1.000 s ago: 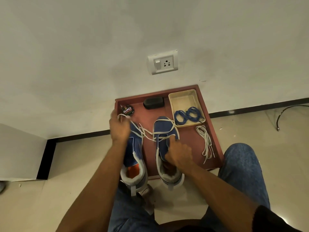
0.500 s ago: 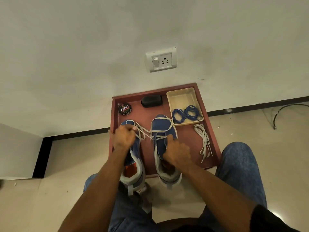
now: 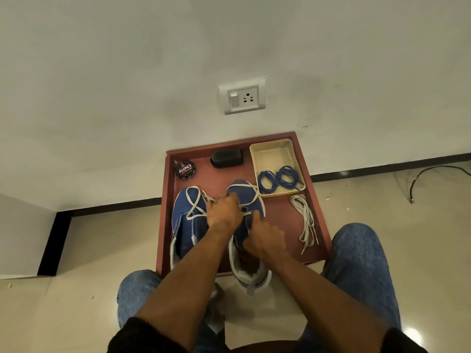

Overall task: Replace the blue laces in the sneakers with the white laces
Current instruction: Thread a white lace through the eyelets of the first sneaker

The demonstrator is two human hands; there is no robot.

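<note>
**On the red tray: white lace going into the right sneaker**

On the right sneaker (image 3: 248, 200) the white lace (image 3: 246, 186) drapes loose across the toe. Our left hand (image 3: 224, 212) pinches it, seemingly to feed an eyelet; our right hand (image 3: 265, 238) grips the tongue area, likely steadying the shoe. The 2 blue laces (image 3: 277, 178) lie coiled in the cream dish (image 3: 270, 154), the spare white lace (image 3: 305, 220) beside it.
</note>
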